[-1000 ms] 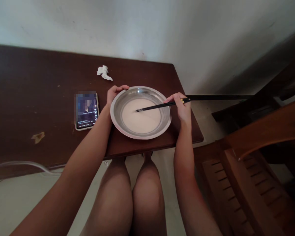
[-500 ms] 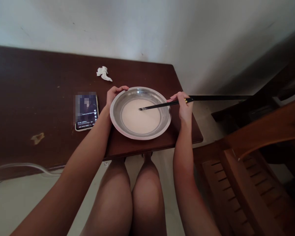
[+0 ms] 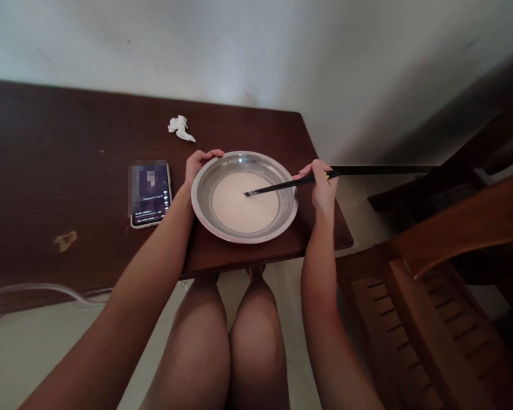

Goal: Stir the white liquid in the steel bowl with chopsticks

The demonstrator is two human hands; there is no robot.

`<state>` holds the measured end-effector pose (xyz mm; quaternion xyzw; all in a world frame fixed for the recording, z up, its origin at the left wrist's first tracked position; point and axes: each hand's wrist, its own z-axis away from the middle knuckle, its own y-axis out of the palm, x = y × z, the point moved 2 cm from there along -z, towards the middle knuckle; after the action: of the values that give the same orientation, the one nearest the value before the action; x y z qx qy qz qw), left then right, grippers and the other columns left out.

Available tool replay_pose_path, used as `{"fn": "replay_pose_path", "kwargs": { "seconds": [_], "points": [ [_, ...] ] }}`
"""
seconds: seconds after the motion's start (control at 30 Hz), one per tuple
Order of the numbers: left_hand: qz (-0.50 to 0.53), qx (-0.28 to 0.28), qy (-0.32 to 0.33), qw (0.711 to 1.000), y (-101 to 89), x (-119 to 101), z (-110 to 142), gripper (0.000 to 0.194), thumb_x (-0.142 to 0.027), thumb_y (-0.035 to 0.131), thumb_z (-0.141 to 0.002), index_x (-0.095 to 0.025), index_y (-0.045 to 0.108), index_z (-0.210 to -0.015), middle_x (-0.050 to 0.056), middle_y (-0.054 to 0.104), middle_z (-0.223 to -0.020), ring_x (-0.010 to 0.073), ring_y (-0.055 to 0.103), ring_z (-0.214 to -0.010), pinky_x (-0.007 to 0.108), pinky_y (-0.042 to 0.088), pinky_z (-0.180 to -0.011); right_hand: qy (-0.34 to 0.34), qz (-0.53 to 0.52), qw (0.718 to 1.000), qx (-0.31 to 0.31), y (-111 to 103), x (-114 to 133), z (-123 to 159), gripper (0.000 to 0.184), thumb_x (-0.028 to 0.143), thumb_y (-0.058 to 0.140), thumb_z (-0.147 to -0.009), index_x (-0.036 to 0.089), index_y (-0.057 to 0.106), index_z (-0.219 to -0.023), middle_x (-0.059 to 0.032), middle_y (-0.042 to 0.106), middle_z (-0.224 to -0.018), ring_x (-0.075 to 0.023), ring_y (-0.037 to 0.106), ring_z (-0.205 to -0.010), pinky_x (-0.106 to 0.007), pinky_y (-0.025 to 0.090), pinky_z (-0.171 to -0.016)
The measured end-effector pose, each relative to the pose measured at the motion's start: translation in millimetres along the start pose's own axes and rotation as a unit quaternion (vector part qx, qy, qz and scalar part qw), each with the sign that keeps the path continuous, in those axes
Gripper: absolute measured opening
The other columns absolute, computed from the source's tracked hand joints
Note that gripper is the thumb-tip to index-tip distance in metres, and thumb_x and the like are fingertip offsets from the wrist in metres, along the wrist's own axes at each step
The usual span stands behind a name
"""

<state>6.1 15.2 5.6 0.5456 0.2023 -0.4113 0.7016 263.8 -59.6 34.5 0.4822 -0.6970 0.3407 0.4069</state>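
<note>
A wide metal bowl (image 3: 205, 222) stands near the front edge of the dark wooden table, with a pale, creamy liquid (image 3: 239, 210) in its bottom. My left hand (image 3: 199, 165) grips the bowl's left rim, fingers along the outer edge and over the top. In my right hand (image 3: 322, 182) is a pair of black chopsticks (image 3: 286, 184) with gold bands, pinched near the thick ends. They slant left across the bowl's right rim, and their whitened tips are at the liquid's middle. Whether the tips dip below the surface, I cannot tell.
On the table (image 3: 68, 171) lie a lit phone (image 3: 151, 196) left of the bowl and a crumpled tissue (image 3: 180, 128) behind it. A white cable (image 3: 60, 288) runs along the front left edge. A wooden chair (image 3: 410, 296) stands at the right, and a wall rises behind.
My right hand and the chopsticks have shifted very slightly to the right, and the tips sit a little lower in view. The bowl and my left hand stay in place.
</note>
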Motion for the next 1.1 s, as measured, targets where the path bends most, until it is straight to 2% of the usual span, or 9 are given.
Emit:
{"fn": "replay_pose_path", "kwargs": {
  "seconds": [0.2,0.3,0.43,0.5,0.63,0.83,0.93,1.03,1.1],
  "points": [
    [0.011,0.013,-0.006,1.000,1.6,0,1,0.029,-0.020,0.036,-0.080,-0.017,0.061,-0.065,0.004,0.063,-0.055,0.0145,0.059,-0.049,0.024,0.049,-0.051,-0.013,0.024,0.994,0.107,8,10,5,0.037,0.045,0.048,-0.086,0.022,0.063,-0.062,0.0035,0.062,-0.058,-0.0102,0.064,-0.064,-0.027,0.050,-0.069],
    [0.008,0.002,-0.005,1.000,0.4,1,0,0.030,-0.021,0.036,-0.082,-0.018,0.061,-0.067,0.004,0.064,-0.057,0.0155,0.060,-0.051,0.025,0.051,-0.052,-0.023,0.024,0.997,0.071,7,9,3,0.036,0.044,0.048,-0.086,0.022,0.064,-0.063,0.0038,0.063,-0.060,-0.0099,0.064,-0.065,-0.027,0.050,-0.072],
    [0.002,-0.008,-0.003,1.000,-1.9,1,-2,0.028,-0.022,0.037,-0.082,-0.019,0.063,-0.071,0.003,0.064,-0.056,0.0175,0.063,-0.057,0.027,0.052,-0.057,-0.002,-0.031,0.999,0.004,1,1,1,0.035,0.045,0.047,-0.086,0.022,0.061,-0.063,0.0056,0.059,-0.055,-0.0092,0.062,-0.053,-0.026,0.050,-0.061],
    [0.002,-0.006,-0.004,1.000,-2.6,2,-2,0.027,-0.022,0.038,-0.081,-0.019,0.063,-0.072,0.003,0.064,-0.056,0.0183,0.064,-0.059,0.028,0.053,-0.059,0.001,-0.034,0.999,0.032,3,3,3,0.035,0.044,0.048,-0.086,0.022,0.062,-0.063,0.0053,0.059,-0.054,-0.0095,0.062,-0.052,-0.026,0.049,-0.060],
    [0.003,-0.001,-0.014,1.000,-2.7,2,-2,0.025,-0.022,0.040,-0.081,-0.020,0.063,-0.073,0.004,0.066,-0.058,0.0197,0.065,-0.063,0.030,0.053,-0.064,-0.009,0.013,0.996,0.093,8,10,6,0.034,0.045,0.049,-0.085,0.022,0.064,-0.064,0.0039,0.062,-0.058,-0.0105,0.065,-0.063,-0.027,0.051,-0.068],
    [0.003,0.003,0.000,1.000,-1.8,2,-2,0.030,-0.023,0.037,-0.084,-0.018,0.063,-0.072,0.003,0.064,-0.057,0.0174,0.064,-0.059,0.027,0.053,-0.061,-0.007,-0.013,1.000,-0.007,0,0,0,0.039,0.049,0.046,-0.086,0.020,0.060,-0.064,0.0050,0.059,-0.056,-0.0091,0.064,-0.054,-0.025,0.050,-0.061],
    [0.002,0.002,-0.004,1.000,-0.7,2,-1,0.029,-0.023,0.037,-0.084,-0.017,0.063,-0.072,0.003,0.063,-0.056,0.0174,0.063,-0.056,0.027,0.052,-0.058,0.007,-0.021,0.999,0.036,3,1,2,0.037,0.048,0.047,-0.085,0.020,0.061,-0.064,0.0052,0.058,-0.054,-0.0090,0.063,-0.052,-0.024,0.051,-0.059],
    [0.000,-0.004,-0.006,1.000,-0.7,2,-2,0.030,-0.023,0.036,-0.084,-0.017,0.063,-0.071,0.004,0.064,-0.057,0.0182,0.064,-0.059,0.027,0.052,-0.058,0.005,0.001,0.996,0.094,7,7,5,0.034,0.046,0.050,-0.084,0.021,0.064,-0.067,0.0042,0.062,-0.058,-0.0099,0.065,-0.061,-0.025,0.052,-0.065],
    [-0.002,-0.009,-0.003,1.000,-1.9,2,-3,0.031,-0.023,0.036,-0.083,-0.017,0.063,-0.071,0.004,0.064,-0.056,0.0187,0.064,-0.060,0.027,0.052,-0.058,-0.007,0.014,0.997,0.078,7,8,4,0.033,0.046,0.050,-0.085,0.022,0.064,-0.067,0.0039,0.064,-0.060,-0.0102,0.066,-0.064,-0.026,0.052,-0.068]
  ]
}}
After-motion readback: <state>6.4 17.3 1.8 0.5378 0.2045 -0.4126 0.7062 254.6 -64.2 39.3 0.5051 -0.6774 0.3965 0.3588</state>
